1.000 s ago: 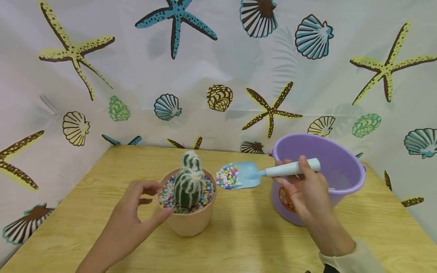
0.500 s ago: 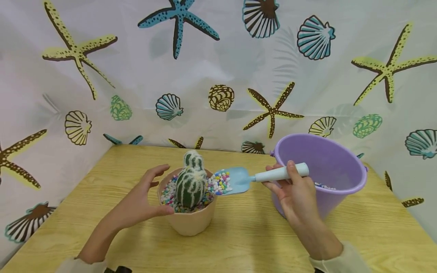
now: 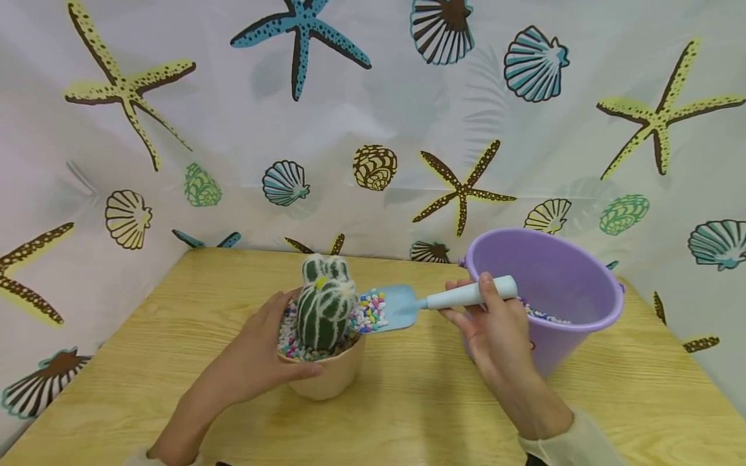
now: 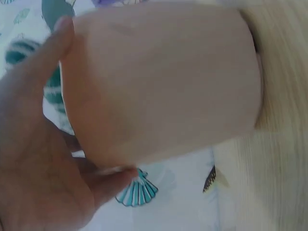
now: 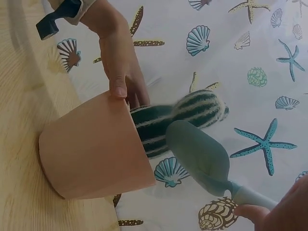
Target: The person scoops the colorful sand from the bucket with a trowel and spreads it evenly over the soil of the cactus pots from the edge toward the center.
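In the head view a peach flowerpot stands on the table with a green, white-striped cactus upright among colored pebbles. My left hand grips the pot's left rim, thumb at the near side and fingers round the back. My right hand holds the pale handle of a light blue hand trowel. Multicolored pebbles lie on the front of its blade, which hangs over the pot's right rim. In the right wrist view the trowel's underside hides part of the cactus.
A purple bucket with some pebbles inside stands at the right, just behind my right hand. Behind the wooden table hangs a white cloth printed with starfish and shells.
My left hand has come up against the pot and taken hold of it. The cactus has turned, showing two heads and a yellow spot. The loaded trowel has moved left over the rim.
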Tool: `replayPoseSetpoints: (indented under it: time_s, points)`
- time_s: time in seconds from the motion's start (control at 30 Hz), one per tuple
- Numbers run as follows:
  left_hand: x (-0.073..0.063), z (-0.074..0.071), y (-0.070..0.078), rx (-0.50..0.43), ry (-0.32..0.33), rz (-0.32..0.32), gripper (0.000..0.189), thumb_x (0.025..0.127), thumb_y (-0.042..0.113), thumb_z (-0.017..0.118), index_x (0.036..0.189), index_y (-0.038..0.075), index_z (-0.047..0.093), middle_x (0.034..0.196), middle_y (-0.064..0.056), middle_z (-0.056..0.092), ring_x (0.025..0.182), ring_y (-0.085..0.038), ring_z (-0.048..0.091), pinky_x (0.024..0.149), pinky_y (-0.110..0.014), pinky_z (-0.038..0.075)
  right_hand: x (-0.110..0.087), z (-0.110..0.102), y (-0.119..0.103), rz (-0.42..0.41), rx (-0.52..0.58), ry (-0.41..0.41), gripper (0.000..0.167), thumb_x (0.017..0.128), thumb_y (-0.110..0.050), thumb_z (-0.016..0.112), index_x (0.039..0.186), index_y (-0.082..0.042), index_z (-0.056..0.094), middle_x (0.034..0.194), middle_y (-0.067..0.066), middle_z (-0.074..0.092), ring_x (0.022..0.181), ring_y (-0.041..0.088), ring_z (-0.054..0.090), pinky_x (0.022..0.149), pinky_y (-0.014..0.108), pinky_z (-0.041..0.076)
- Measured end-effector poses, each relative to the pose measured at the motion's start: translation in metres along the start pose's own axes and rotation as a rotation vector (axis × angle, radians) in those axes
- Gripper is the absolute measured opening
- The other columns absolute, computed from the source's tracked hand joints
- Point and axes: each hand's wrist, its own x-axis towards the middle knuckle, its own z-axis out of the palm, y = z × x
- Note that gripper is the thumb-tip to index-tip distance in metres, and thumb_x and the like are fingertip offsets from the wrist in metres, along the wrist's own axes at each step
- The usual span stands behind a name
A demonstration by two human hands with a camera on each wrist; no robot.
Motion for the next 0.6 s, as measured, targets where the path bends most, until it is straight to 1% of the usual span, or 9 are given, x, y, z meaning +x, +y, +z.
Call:
replayPoseSetpoints:
  time_s: [0.07,0.1,0.17,0.23,0.33,0.43,0.5,0.6]
  points:
    - [-0.002,0.002,0.007,0.057,0.016,-0.054,0.116,0.069,0.068,0.071,0.153,0.013,0.012,0.151,-0.031,0.017,0.134,-0.055,0.024,0.094,-0.069,0.036,0.002,0.000,0.001,-0.005,0.006,0.001,0.020,0.104,-0.024,0.035,0.109,-0.005,0.037,0.088,0.003,0.057,0.099,0.019,0.063,0.097,0.048,0.046]
    - [-0.003,0.003,0.008,0.068,0.019,-0.068,0.117,0.068,0.068,0.071,0.153,0.012,0.012,0.151,-0.032,0.017,0.133,-0.056,0.022,0.093,-0.069,0.037,0.003,0.001,0.001,-0.008,0.008,0.001,0.019,0.104,-0.024,0.035,0.109,-0.006,0.037,0.088,0.003,0.057,0.098,0.018,0.063,0.097,0.049,0.046]
    - [-0.002,0.002,0.008,0.063,0.016,-0.076,0.116,0.069,0.066,0.072,0.152,0.011,0.013,0.149,-0.032,0.016,0.133,-0.056,0.022,0.092,-0.069,0.038,0.005,0.001,0.001,-0.012,0.008,0.001,0.019,0.103,-0.024,0.036,0.108,-0.006,0.037,0.088,0.003,0.058,0.098,0.018,0.063,0.096,0.049,0.046]
    - [0.000,0.000,0.003,0.027,0.006,-0.055,0.113,0.070,0.061,0.075,0.152,0.010,0.015,0.149,-0.030,0.018,0.133,-0.053,0.023,0.093,-0.068,0.038,0.006,0.001,0.002,-0.017,0.002,0.001,0.018,0.103,-0.023,0.037,0.108,-0.006,0.037,0.088,0.002,0.057,0.098,0.018,0.063,0.096,0.049,0.046]
    - [0.003,-0.005,-0.008,-0.058,-0.025,0.006,0.106,0.073,0.050,0.078,0.151,0.009,0.018,0.150,-0.027,0.019,0.135,-0.049,0.023,0.098,-0.067,0.034,0.007,0.002,0.003,-0.016,-0.013,0.009,0.018,0.103,-0.023,0.036,0.108,-0.006,0.037,0.087,0.002,0.058,0.099,0.018,0.063,0.096,0.049,0.046]
    - [0.004,-0.007,-0.017,-0.110,-0.045,0.055,0.102,0.076,0.045,0.078,0.151,0.008,0.019,0.151,-0.024,0.021,0.136,-0.046,0.025,0.101,-0.065,0.032,0.007,0.002,0.005,-0.022,-0.031,0.004,0.017,0.103,-0.022,0.036,0.107,-0.006,0.038,0.086,0.001,0.059,0.098,0.018,0.063,0.097,0.050,0.045]
    - [0.004,-0.007,-0.018,-0.113,-0.038,0.064,0.101,0.076,0.046,0.077,0.150,0.008,0.019,0.150,-0.023,0.025,0.135,-0.044,0.029,0.101,-0.063,0.034,0.008,0.002,0.006,-0.023,-0.046,-0.004,0.017,0.103,-0.022,0.037,0.107,-0.006,0.039,0.087,0.000,0.059,0.098,0.018,0.063,0.098,0.052,0.044]
    - [0.002,-0.005,-0.013,-0.058,-0.005,0.038,0.103,0.075,0.055,0.074,0.151,0.010,0.021,0.149,-0.021,0.030,0.134,-0.042,0.032,0.101,-0.061,0.035,0.009,0.003,0.007,-0.024,-0.072,-0.009,0.015,0.103,-0.022,0.037,0.107,-0.008,0.039,0.087,-0.001,0.059,0.098,0.017,0.063,0.098,0.052,0.044]
